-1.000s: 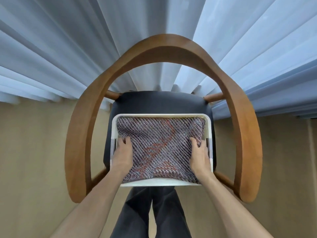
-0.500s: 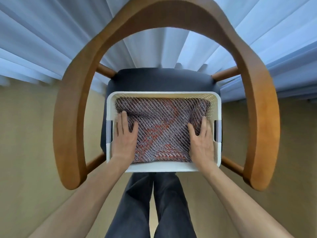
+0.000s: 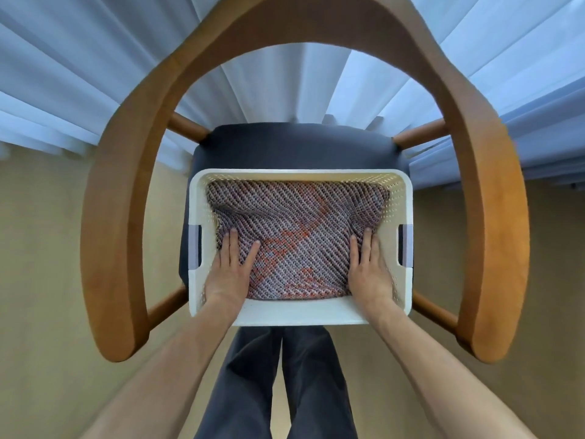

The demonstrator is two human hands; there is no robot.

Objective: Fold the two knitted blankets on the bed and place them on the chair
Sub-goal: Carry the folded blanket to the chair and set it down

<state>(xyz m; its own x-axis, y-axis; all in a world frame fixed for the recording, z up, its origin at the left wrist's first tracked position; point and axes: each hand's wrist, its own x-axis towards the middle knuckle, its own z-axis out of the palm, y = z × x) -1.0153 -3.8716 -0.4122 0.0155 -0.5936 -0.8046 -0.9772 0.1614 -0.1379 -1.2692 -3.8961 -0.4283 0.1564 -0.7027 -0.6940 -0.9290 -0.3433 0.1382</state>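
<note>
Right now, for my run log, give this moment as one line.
stage: placing | folded grey-and-orange knitted blanket: inside white perforated plastic basket on wooden armchair | left hand: flat on blanket | right hand: flat on blanket

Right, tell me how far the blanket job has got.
Done: one folded knitted blanket lies in the white basket on the chair. In hand: left hand and right hand press it flat, fingers straight. Left: a second blanket, if under this one, can't be seen.
</note>
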